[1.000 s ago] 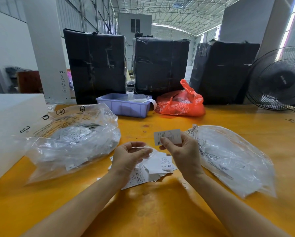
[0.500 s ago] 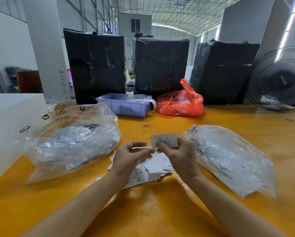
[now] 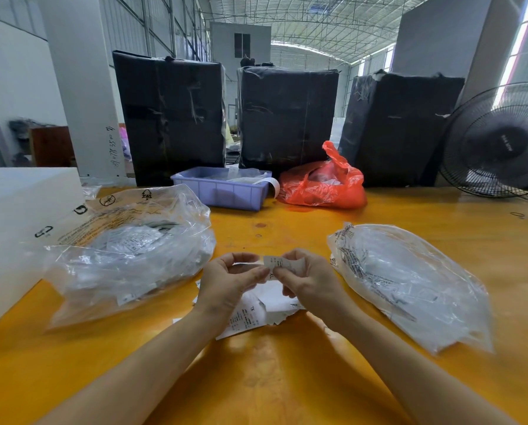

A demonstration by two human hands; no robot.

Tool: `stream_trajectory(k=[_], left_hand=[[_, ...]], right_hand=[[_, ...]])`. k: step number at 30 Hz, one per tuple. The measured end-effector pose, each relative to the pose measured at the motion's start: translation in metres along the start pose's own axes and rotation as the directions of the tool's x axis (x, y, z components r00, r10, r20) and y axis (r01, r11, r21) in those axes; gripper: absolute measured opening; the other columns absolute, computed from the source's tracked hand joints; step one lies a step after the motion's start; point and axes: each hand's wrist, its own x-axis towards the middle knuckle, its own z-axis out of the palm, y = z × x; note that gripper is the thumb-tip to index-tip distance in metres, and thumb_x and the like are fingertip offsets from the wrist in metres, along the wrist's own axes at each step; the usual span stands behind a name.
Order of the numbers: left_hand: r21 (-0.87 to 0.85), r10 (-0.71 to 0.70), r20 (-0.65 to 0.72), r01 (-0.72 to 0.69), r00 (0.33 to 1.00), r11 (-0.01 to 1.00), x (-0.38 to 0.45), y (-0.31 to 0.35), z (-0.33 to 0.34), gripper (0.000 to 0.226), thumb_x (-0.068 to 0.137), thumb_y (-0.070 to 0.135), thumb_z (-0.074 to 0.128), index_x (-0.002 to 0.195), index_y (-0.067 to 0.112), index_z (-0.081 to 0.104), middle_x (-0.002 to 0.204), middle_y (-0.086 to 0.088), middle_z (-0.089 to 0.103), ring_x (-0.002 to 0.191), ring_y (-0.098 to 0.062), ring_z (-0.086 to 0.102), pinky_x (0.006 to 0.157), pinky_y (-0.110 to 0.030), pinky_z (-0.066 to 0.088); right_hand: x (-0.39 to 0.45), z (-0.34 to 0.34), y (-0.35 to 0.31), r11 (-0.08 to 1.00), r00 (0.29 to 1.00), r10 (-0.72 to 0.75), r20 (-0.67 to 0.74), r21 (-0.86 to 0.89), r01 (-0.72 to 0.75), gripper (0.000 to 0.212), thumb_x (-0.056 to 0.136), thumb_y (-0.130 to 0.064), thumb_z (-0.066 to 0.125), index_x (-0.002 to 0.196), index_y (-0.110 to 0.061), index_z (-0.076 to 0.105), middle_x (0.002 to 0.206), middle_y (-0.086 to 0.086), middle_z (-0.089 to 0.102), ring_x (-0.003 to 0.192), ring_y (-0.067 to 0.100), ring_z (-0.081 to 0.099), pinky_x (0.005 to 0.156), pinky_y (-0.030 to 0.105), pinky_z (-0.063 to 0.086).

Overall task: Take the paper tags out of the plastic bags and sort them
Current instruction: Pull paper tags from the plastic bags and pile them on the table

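Two hands meet over the yellow table (image 3: 287, 378). Right hand (image 3: 313, 282) pinches one paper tag (image 3: 282, 263), "XL" printed at its lower edge; left hand (image 3: 226, 282), fingers curled, seems to hold a thin clear piece, hard to tell. Loose tags (image 3: 256, 311) lie beneath, one also reading "XL". Clear bags: left bag (image 3: 128, 250), right bag (image 3: 410, 283). Risk: the fan (image 3: 498, 139) at far right could scatter the pile; sizes could mix.

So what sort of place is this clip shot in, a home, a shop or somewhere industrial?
Most likely a warehouse or packing hall: a high corrugated metal roof on trusses runs far back, three big bales wrapped in black plastic stand behind the orange-yellow worktable, and clear plastic bags of paper tags lie on it.
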Motion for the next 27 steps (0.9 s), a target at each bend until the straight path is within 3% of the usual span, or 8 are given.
stream_trajectory(k=[3, 5, 9, 13, 17, 21, 25, 27], left_hand=[[0.034, 0.024, 0.006, -0.024, 1.000, 0.999, 0.001, -0.002, 0.000, 0.029, 0.069, 0.006, 0.078, 0.093, 0.010, 0.063, 0.078, -0.006, 0.075, 0.070, -0.011, 0.070, 0.063, -0.020, 0.050], [0.033, 0.036, -0.005, -0.036, 0.999, 0.999, 0.001, -0.002, 0.000, 0.029, 0.069, 0.003, 0.077, 0.093, 0.009, 0.063, 0.077, -0.006, 0.074, 0.070, -0.013, 0.071, 0.060, -0.017, 0.052], [0.014, 0.036, 0.004, -0.036, 0.999, 0.999, 0.001, -0.002, 0.000, 0.031, 0.066, 0.001, 0.077, 0.093, 0.007, 0.063, 0.077, -0.010, 0.074, 0.070, -0.021, 0.072, 0.059, -0.020, 0.054], [0.041, 0.023, 0.000, -0.023, 1.000, 0.999, 0.001, -0.003, 0.002, 0.030, 0.066, 0.004, 0.079, 0.091, 0.009, 0.064, 0.077, -0.008, 0.074, 0.068, -0.016, 0.071, 0.058, -0.019, 0.052], [0.010, 0.016, -0.026, -0.016, 1.000, 1.000, 0.001, -0.003, 0.003, 0.031, 0.065, 0.005, 0.079, 0.092, 0.009, 0.064, 0.084, -0.014, 0.074, 0.075, -0.026, 0.071, 0.065, -0.032, 0.056], [0.028, 0.027, -0.075, -0.025, 0.997, 0.999, -0.001, -0.002, 0.003, 0.028, 0.068, 0.011, 0.079, 0.093, 0.011, 0.065, 0.085, -0.012, 0.073, 0.075, -0.025, 0.070, 0.063, -0.031, 0.053], [-0.051, 0.032, -0.169, -0.041, 0.985, 0.998, -0.001, 0.000, 0.005, 0.017, 0.071, 0.014, 0.077, 0.081, 0.009, 0.065, 0.079, -0.008, 0.069, 0.076, -0.025, 0.067, 0.072, -0.037, 0.055], [-0.091, 0.018, -0.160, -0.033, 0.987, 0.995, -0.002, 0.003, 0.005, 0.018, 0.070, 0.018, 0.076, 0.080, 0.009, 0.063, 0.076, -0.006, 0.067, 0.073, -0.024, 0.065, 0.071, -0.038, 0.054]], right_hand=[[0.000, 0.001, 0.000, 0.997, 0.993, 0.056, 0.100, -0.053, -0.051, 0.010, 0.091, -0.007, 0.054, 0.100, -0.010, 0.052, 0.068, 0.001, 0.053, 0.049, 0.002, 0.049, 0.049, 0.020, 0.041], [-0.001, 0.001, -0.001, 0.998, 0.992, 0.046, 0.115, -0.057, -0.040, 0.017, 0.088, -0.008, 0.061, 0.102, -0.012, 0.051, 0.072, 0.002, 0.056, 0.053, 0.003, 0.051, 0.049, 0.018, 0.043], [-0.002, -0.002, -0.003, 0.999, 0.999, 0.027, 0.022, 0.045, -0.028, 0.034, 0.076, -0.009, 0.076, 0.100, -0.013, 0.053, 0.073, 0.006, 0.064, 0.054, 0.006, 0.059, 0.053, 0.020, 0.049], [0.002, -0.003, -0.002, 0.982, 0.995, 0.065, -0.082, 0.182, -0.049, 0.019, 0.091, -0.008, 0.059, 0.108, 0.000, 0.057, 0.072, 0.008, 0.065, 0.055, 0.008, 0.061, 0.055, 0.019, 0.051], [0.001, 0.000, -0.001, 0.999, 1.000, 0.017, -0.010, 0.041, -0.017, 0.021, 0.097, -0.008, 0.048, 0.106, -0.003, 0.066, 0.072, 0.001, 0.060, 0.052, 0.002, 0.054, 0.051, 0.020, 0.049], [-0.003, 0.006, -0.007, 0.988, 0.993, -0.057, 0.106, -0.136, 0.071, 0.024, 0.097, -0.021, 0.049, 0.087, -0.030, 0.069, 0.089, 0.007, 0.050, 0.060, 0.002, 0.055, 0.056, 0.027, 0.052], [-0.006, 0.007, -0.010, 0.977, 0.989, -0.103, 0.103, -0.176, 0.120, 0.025, 0.093, -0.033, 0.054, 0.103, -0.019, 0.072, 0.083, 0.007, 0.057, 0.077, 0.021, 0.062, 0.069, 0.042, 0.055], [-0.008, 0.009, -0.011, 0.976, 0.990, -0.122, 0.073, -0.171, 0.133, 0.019, 0.092, -0.030, 0.057, 0.101, -0.023, 0.072, 0.076, 0.003, 0.064, 0.077, 0.022, 0.065, 0.071, 0.043, 0.053]])
